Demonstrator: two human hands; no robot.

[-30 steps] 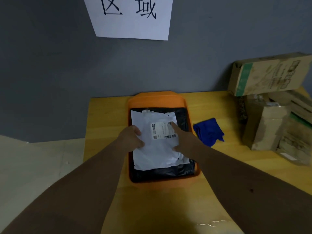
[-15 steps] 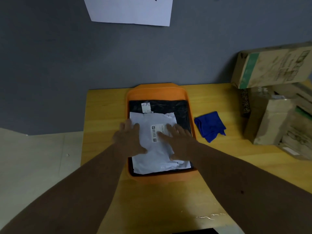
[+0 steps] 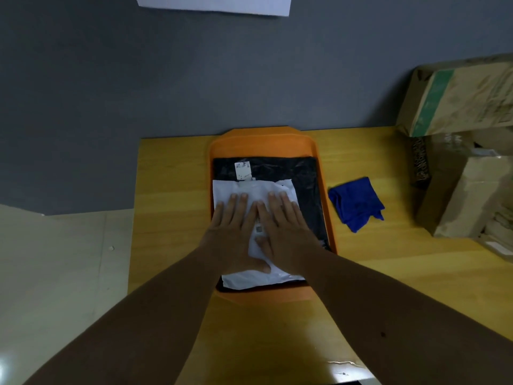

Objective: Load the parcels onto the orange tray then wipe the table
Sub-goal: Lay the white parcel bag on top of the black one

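An orange tray (image 3: 263, 143) sits on the wooden table (image 3: 172, 190) against the grey wall. Inside it lies a black parcel (image 3: 286, 169) with a small white label, and a white parcel (image 3: 259, 187) lies on top of it. My left hand (image 3: 234, 229) and my right hand (image 3: 283, 226) both press flat on the white parcel, fingers straight and side by side. A crumpled blue cloth (image 3: 356, 204) lies on the table just right of the tray.
Brown cardboard boxes (image 3: 466, 168) are stacked at the table's right end, one leaning on top. A white paper sheet (image 3: 213, 4) hangs on the wall above. The table's left edge drops to a pale floor (image 3: 55, 259).
My hands went from holding the white parcel's sides to lying flat on top of it. The parcel has shifted towards the tray's near end, and the view has tilted down.
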